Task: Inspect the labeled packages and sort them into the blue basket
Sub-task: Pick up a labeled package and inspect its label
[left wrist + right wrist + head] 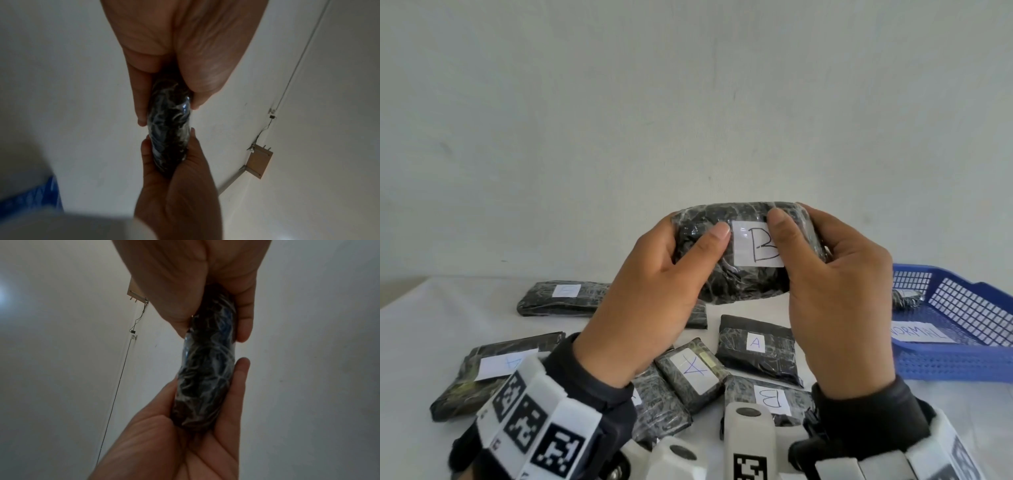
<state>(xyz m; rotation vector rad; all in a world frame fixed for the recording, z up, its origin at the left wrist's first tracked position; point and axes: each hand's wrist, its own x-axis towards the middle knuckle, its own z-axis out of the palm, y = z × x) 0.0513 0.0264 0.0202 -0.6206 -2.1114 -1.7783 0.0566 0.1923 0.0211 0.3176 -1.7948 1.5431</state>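
Head view: we pinch the B package (743, 253) between left hand (650, 301) and right hand (839, 291), fingers curled round its ends; slick wrap could slip from our fingertips.

The head camera looks forward over the table (431, 308) toward the wall (688, 102); both wrist cameras, close in, share the held package (168, 123).
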